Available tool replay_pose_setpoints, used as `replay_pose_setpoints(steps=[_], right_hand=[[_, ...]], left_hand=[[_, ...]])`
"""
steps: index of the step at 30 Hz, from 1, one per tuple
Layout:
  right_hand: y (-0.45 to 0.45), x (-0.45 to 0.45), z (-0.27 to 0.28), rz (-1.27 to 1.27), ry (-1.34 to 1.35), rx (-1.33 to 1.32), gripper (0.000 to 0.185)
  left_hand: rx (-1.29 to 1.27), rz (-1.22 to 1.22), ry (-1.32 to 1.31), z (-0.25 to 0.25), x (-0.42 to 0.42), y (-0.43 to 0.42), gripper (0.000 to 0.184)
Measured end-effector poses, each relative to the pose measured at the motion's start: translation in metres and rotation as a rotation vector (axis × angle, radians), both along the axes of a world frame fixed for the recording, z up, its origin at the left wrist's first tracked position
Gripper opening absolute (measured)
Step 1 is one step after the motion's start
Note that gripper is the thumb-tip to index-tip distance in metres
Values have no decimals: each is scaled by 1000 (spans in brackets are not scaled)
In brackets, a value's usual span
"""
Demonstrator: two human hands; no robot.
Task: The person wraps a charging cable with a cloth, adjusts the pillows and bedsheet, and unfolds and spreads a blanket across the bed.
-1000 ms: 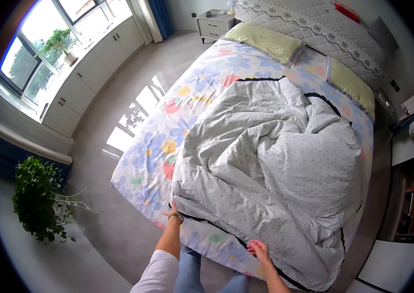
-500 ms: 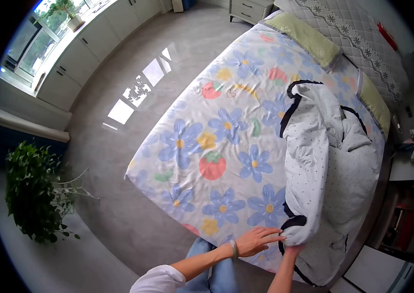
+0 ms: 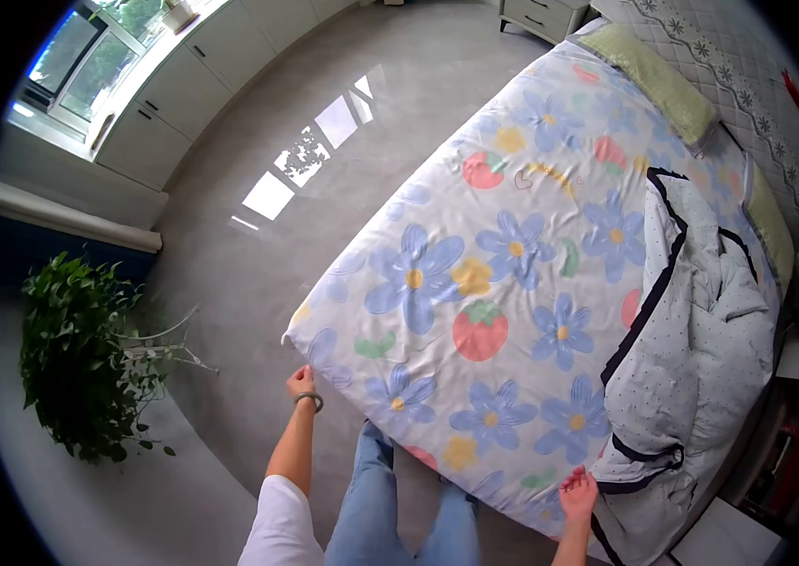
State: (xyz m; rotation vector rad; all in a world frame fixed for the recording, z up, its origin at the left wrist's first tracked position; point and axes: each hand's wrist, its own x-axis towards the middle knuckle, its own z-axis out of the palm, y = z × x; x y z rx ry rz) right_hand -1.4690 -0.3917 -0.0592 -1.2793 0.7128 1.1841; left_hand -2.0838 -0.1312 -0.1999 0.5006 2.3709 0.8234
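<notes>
My left hand (image 3: pixel 301 382), with a bangle at its wrist, is beside the bed's lower left edge, near the corner of the flowered sheet (image 3: pixel 428 354). Its fingers are pressed together, and I cannot make out whether the sheet's edge is between them. Over the near edge of the bed, my right hand (image 3: pixel 578 492) is loosely curled with the fingers apart and nothing in it. Just right of that hand lies a white dotted quilt (image 3: pixel 701 377) with dark trim, bunched along the right side of the bed.
Two green pillows (image 3: pixel 654 85) lie by the padded headboard (image 3: pixel 757 123). A leafy plant (image 3: pixel 79 358) stands at the left. Grey floor (image 3: pixel 239 274) runs between the bed and the window cabinets (image 3: pixel 182 94). A nightstand (image 3: pixel 543 17) is at the far end, a white cabinet (image 3: pixel 729 538) at lower right.
Both hands have come off the quilt. My left hand has swung left to the bed's edge; the right is now beside the quilt. The quilt's left edge lies flatter. The view has shifted.
</notes>
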Motion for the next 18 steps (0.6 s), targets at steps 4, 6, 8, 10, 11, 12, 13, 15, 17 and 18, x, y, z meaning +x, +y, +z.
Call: replay_pose_setpoints(steps=[4, 6, 8, 10, 11, 12, 13, 15, 17, 18], right_hand=[[80, -148, -22, 768, -247, -173, 24], [111, -222, -44, 1150, -341, -62, 25], [128, -291, -78, 1458, -545, -15, 25], [154, -347, -87, 1608, -670, -68, 26], [167, -369, -84, 1781, -944, -214, 25], [177, -382, -85, 1940, -1221, -374, 25], [171, -389, -96, 1921, -1223, -393, 25], [136, -406, -125, 2033, -1500, -23, 25], [143, -413, -115, 2037, -1448, 31, 24], [142, -415, -114, 2064, -1387, 30, 23]], left_hand=[[-61, 83, 32, -37, -44, 76, 29], [-145, 106, 32, -18, -42, 102, 39], [-93, 112, -21, -36, -60, 97, 37], [29, 202, -195, -23, -56, 99, 26], [90, 200, -206, -32, -64, 98, 23], [154, 201, -216, -43, -78, 93, 20], [133, 131, -211, -43, -85, 96, 20], [114, 51, -215, -34, -110, 94, 20], [-12, -155, -127, -28, -136, 86, 23], [-13, -158, -133, -31, -134, 85, 23]])
